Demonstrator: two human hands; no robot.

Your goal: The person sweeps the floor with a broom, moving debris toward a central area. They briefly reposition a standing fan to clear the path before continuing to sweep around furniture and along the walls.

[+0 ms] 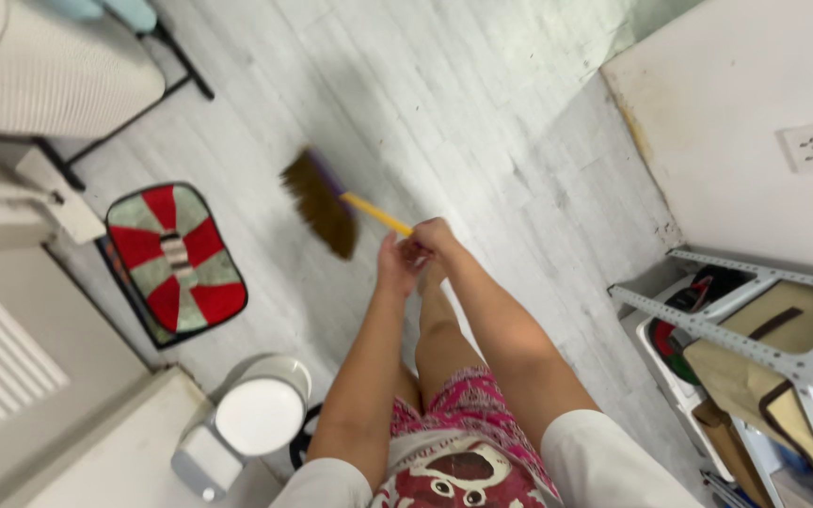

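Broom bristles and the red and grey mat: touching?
Apart. The head view shows bare floor between the broom bristles and the mat; both hands grip the yellow handle.

Both my arms stretched forward and down — my left hand and right hand closed in grips, touching each other.

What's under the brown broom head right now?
Pale grey floor planks lie around the broom head; the patch directly beneath is covered by its bristles. Both the left hand and right hand grip its yellow handle.
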